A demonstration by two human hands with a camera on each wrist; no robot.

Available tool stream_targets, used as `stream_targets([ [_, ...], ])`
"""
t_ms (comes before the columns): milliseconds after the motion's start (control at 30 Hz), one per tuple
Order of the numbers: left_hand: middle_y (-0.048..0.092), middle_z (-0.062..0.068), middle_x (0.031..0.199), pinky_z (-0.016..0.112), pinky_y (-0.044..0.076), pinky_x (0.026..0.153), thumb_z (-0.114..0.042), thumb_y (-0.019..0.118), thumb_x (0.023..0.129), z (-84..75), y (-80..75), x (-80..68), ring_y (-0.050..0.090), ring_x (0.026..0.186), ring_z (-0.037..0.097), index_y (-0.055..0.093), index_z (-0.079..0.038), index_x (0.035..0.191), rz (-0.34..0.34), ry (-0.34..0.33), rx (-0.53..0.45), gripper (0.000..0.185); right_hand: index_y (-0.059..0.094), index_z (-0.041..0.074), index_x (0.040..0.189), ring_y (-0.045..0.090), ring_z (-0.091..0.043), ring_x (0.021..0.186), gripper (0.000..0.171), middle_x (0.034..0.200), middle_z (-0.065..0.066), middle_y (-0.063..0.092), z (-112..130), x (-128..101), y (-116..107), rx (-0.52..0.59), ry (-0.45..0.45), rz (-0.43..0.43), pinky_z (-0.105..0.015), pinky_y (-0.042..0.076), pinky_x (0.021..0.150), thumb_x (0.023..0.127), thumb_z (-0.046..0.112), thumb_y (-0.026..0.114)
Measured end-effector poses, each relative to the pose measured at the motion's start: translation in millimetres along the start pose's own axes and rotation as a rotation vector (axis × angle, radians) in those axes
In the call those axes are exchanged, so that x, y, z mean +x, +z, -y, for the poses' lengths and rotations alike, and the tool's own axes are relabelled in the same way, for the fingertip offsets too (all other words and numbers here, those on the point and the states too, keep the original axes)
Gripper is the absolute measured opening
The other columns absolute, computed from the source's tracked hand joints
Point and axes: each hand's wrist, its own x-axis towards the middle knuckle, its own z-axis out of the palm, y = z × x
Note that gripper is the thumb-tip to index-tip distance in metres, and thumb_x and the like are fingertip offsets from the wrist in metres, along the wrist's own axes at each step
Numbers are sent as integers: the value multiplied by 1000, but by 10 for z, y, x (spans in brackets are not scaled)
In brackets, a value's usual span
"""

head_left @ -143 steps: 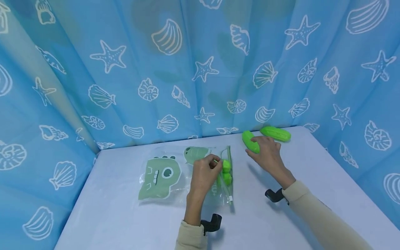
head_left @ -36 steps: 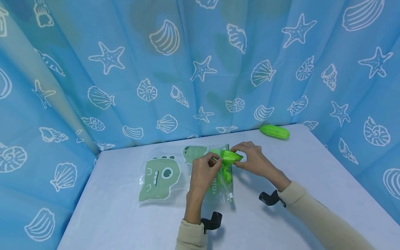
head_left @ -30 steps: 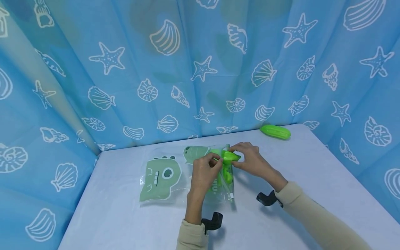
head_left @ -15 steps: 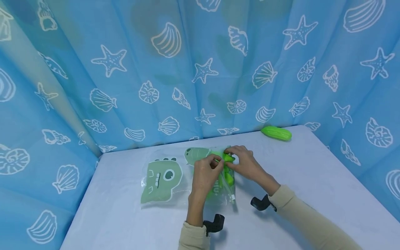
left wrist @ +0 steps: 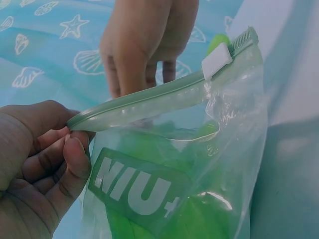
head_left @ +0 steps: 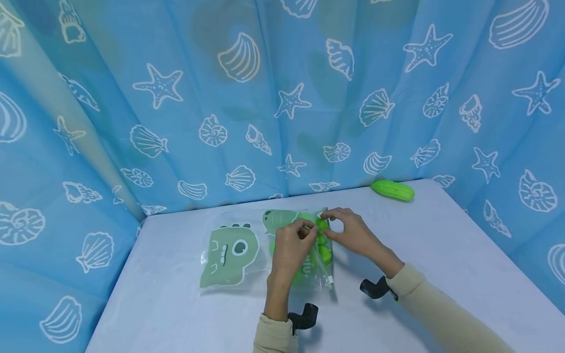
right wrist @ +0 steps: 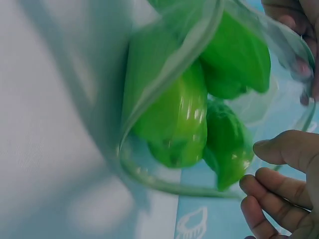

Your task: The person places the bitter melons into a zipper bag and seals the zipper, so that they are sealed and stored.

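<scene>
A blue curtain [head_left: 260,108] printed with white shells and starfish hangs behind and around a white bench [head_left: 176,318]. On the bench lies a clear zip bag [head_left: 263,260] with a green one-eyed cartoon creature printed on it, its mouth open toward the right. The left hand [head_left: 291,247] pinches the bag's green zip strip [left wrist: 144,102] between thumb and fingers; a white slider [left wrist: 217,60] sits near the far end of that strip. Inside the bag are several glossy green vegetable-shaped pieces [right wrist: 177,117]. The right hand [head_left: 355,234] is at the mouth, thumb and fingers parted beside the tip of one piece; whether they touch it is hard to tell. Another green piece [head_left: 393,190], long and ribbed, lies alone near the bench's back right corner
</scene>
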Motion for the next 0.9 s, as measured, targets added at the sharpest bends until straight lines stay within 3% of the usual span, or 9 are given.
stream_targets([
  [200,60,-8,65,20,46,43,-22,63,87,-19,-9,41,53,47,3,68,-12,89,-6,6,4,12,60,16,115,51,-20,104,32,112,1,58,-175,-31,-135,-52,3,-41,-43,45,83,85,23,66],
  [300,60,-9,64,20,45,43,-22,63,86,-29,-10,50,52,47,3,68,-12,88,-4,-7,9,11,59,15,115,50,-22,104,32,114,-2,57,-269,-41,-201,-87,12,-88,-48,39,86,84,22,66],
  [533,60,-9,65,20,46,45,-21,64,85,-36,10,41,53,50,3,68,-12,88,-3,-14,13,10,57,8,116,45,-29,109,38,119,-10,54,-555,-51,-398,-207,30,-223,-46,27,74,80,19,69],
  [900,59,-9,65,21,47,43,-21,63,86,-16,45,-6,54,47,4,68,-12,89,21,-41,3,12,56,2,117,37,-38,114,42,124,-18,49,-1073,-119,-671,-321,178,-244,-50,22,71,80,20,68],
])
